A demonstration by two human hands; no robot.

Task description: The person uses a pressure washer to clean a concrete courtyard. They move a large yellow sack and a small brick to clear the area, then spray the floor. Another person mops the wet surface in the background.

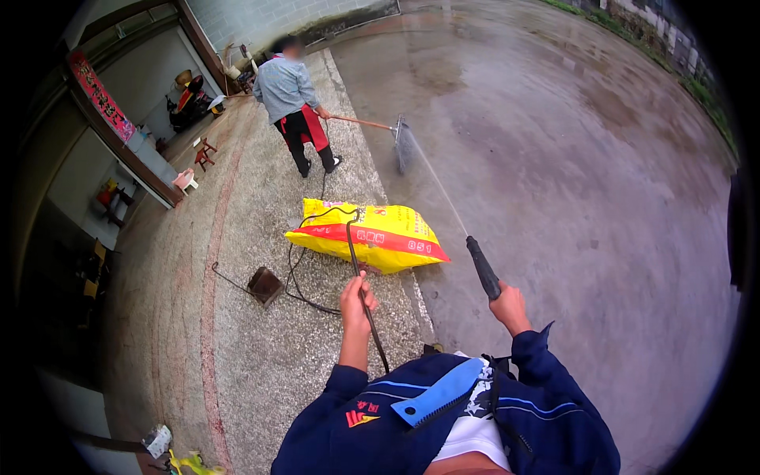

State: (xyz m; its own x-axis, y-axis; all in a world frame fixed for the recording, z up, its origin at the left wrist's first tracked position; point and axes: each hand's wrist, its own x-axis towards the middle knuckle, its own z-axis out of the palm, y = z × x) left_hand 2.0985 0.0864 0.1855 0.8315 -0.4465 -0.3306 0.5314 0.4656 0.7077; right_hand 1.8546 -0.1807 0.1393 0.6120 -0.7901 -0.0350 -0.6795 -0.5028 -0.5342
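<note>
My right hand [510, 306] is wrapped round the grip of a black pressure washer gun [482, 269], pointed up and away to the left. From its tip a thin water jet [439, 186] runs to the wide metal blade of a shovel [401, 144]. A person [291, 103] in a grey-blue jacket and red apron holds that shovel by its wooden handle. My left hand [359, 302] is closed round a black hose [355, 253], which passes in front of a full yellow sack [376, 241] with a red band.
The sack lies across the edge of the speckled paving [261, 340], beside wet concrete [570, 198]. Left of it are a long-handled dustpan [265, 286] and loops of hose. Farther left stand a small wooden stool [204, 152], a pink-white stool [185, 181] and open doorways with a scooter [188, 103].
</note>
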